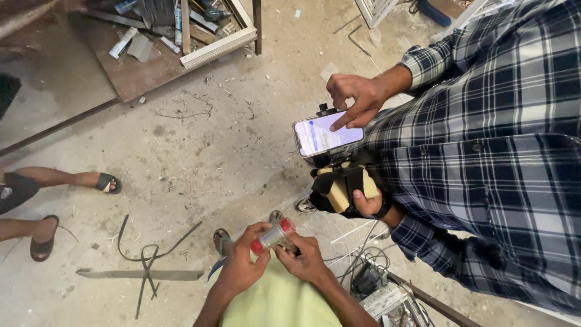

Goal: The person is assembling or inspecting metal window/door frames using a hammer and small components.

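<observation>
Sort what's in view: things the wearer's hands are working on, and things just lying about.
In hand:
left hand
right hand
clear cylinder with red ends

Lying about:
bent metal strips on the floor
tubes and scraps on the board
co-worker's phone

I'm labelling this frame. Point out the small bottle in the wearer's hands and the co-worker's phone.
small bottle (273,236), head view, on its clear middle.
phone (327,134), head view, on the lit screen.

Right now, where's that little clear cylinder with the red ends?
In the head view it sits low and centre: the clear cylinder with red ends is held between the left hand and right hand, over the green shirt, below a co-worker's phone.
</observation>
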